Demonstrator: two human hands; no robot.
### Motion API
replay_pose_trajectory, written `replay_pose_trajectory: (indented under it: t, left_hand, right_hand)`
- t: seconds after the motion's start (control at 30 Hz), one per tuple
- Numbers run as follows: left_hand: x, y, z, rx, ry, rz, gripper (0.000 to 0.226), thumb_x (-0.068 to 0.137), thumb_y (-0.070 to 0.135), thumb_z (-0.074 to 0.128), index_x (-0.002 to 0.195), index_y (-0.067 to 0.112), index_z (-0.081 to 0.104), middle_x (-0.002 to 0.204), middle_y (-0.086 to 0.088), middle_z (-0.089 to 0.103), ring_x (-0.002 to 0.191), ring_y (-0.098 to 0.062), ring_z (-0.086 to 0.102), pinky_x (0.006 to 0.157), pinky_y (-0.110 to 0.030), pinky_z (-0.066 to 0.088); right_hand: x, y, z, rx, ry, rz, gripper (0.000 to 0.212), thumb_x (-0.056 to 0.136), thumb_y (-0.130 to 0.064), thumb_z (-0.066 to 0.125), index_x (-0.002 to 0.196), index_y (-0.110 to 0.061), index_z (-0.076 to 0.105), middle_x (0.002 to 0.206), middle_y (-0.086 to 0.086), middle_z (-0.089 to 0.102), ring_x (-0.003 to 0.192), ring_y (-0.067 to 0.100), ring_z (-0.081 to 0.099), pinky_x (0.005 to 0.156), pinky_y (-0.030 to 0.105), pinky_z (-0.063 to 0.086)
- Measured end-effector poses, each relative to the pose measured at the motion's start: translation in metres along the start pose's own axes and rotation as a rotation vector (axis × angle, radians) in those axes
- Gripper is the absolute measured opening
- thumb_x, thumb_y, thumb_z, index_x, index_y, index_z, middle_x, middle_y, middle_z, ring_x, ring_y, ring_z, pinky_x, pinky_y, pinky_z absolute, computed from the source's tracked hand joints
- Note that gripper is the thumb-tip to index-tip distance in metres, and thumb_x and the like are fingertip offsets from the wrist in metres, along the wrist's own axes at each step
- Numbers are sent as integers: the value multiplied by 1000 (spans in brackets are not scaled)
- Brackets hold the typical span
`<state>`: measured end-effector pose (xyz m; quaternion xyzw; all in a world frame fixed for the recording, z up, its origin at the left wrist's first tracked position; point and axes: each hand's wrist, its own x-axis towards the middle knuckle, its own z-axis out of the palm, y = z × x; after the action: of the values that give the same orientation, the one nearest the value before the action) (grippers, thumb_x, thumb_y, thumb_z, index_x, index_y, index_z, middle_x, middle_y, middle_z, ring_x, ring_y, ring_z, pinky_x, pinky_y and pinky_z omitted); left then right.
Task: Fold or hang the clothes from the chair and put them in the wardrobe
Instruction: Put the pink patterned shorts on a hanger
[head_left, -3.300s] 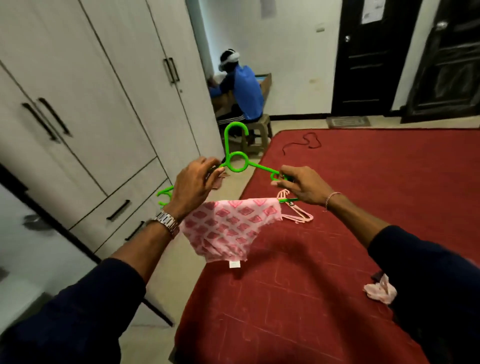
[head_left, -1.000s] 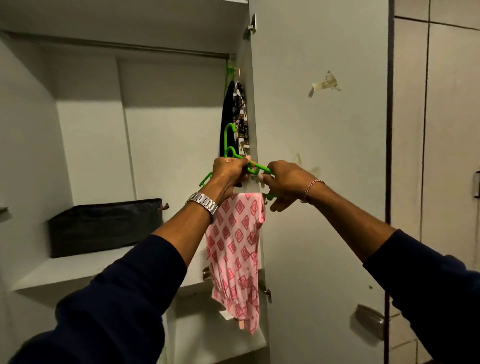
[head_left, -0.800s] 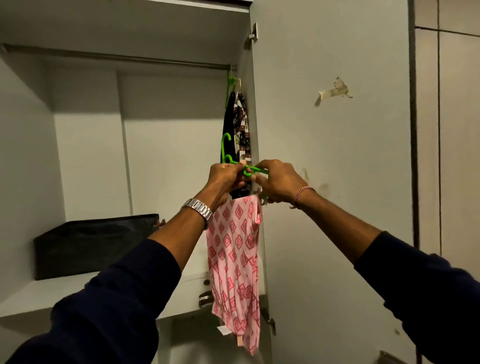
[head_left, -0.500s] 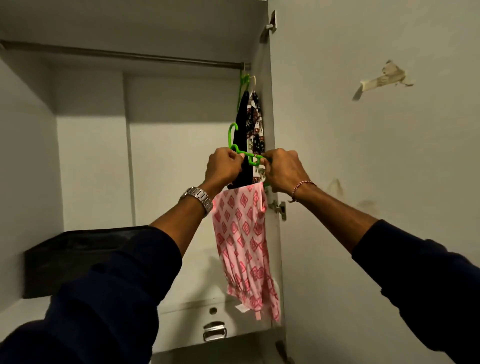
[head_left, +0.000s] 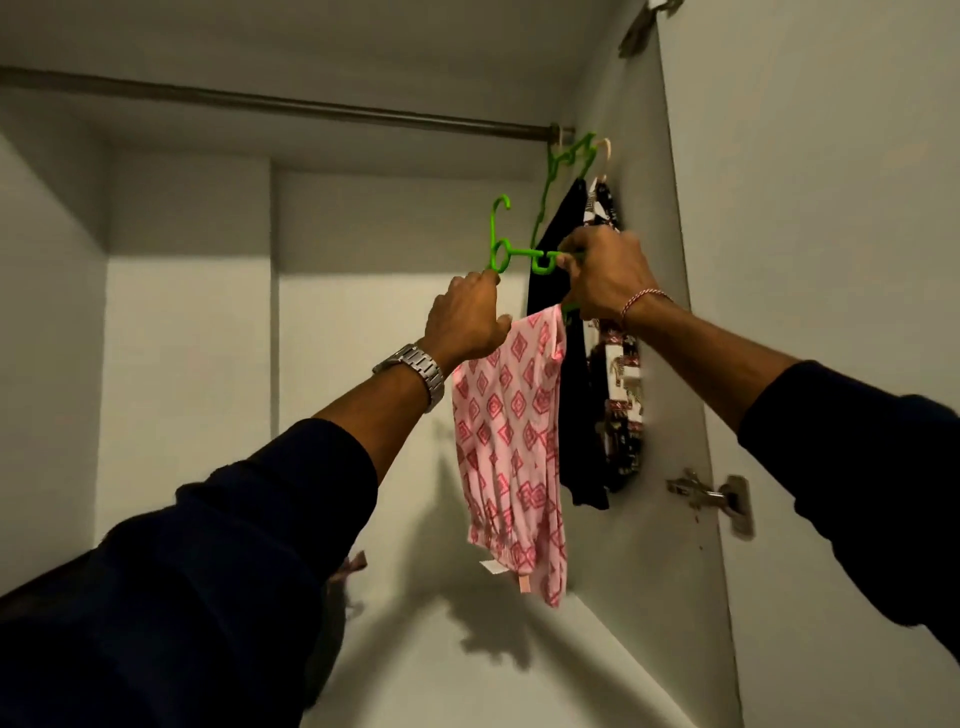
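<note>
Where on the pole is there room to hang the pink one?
The rod is bare from its left end up to the hangers bunched at its right end by the door. There the black garment and patterned one crowd it. The hanger with the pink cloth fits just left of them.

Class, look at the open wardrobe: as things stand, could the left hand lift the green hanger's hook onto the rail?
Probably yes. The left hand and right hand hold the green hanger just below the rail. Open space lies above its hook; the hung clothes crowd only the rail's right end.
</note>
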<state>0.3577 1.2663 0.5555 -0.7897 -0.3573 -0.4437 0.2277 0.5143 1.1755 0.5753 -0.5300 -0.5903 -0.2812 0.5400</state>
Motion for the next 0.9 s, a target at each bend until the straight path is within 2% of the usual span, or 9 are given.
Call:
replay_pose_trajectory:
  t: [0.2,0.4,0.5,0.6,0.67,0.73,0.8,0.9]
  left_hand:
    - [58,-45,26,45,22,54,59,94,37,63,142,9,42,132,-13,56,125,-34,49,96,-47,47]
    - [115,-69,52,14,66,62,59,92,36,64,141,10,44,133,-14,55,123,-35,51,95,-47,47]
    - [148,-75,62,5,95,60,61,93,38,63,142,9,41,136,-14,54,125,-35,50,97,-47,47]
    - [183,-81,65,39,105,71,61,94,38,63,143,10,40,139,-13,53,128,-33,49,100,-46,46]
    - [207,-84,70,74,130,82,60,94,39,63,143,11,41,141,-12,53,129,-32,49,101,-46,46]
    - [226,-84,73,84,143,98,60,94,38,63,143,11,41,141,-12,53,129,-31,49,101,-46,46]
    - [245,-82,77,92,144,108,61,94,38,63,144,11,41,142,-12,53,129,-31,50,102,-47,46]
    - [269,-79,82,101,142,130,56,96,37,59,143,11,42,140,-12,54,127,-32,51,100,-47,47]
  right_hand:
    - [67,6,41,-38,24,7,20,99,-12,61,114,-5,72,104,17,72,84,30,72,76,45,62]
    - [133,20,62,-102,53,-5,19,96,-11,63,111,-7,74,105,20,71,91,35,70,85,48,60]
    - [167,26,69,-189,90,-29,20,97,-14,64,112,-5,75,108,18,71,95,33,69,88,41,58]
    - [203,26,76,-310,138,-20,23,96,-17,66,112,-1,72,108,17,70,97,32,66,79,36,54]
    - [228,26,82,-344,154,-12,23,94,-16,68,110,0,70,106,18,68,88,31,61,69,34,49]
    - [247,27,87,-352,168,-17,21,93,-15,67,110,-1,70,100,16,66,81,30,58,67,31,45]
    - [265,31,90,-389,167,-22,23,95,-14,64,113,-1,70,98,17,65,87,34,61,68,31,44]
    - [286,36,88,-417,182,-22,26,95,-15,63,114,1,68,110,21,67,103,38,64,71,34,45]
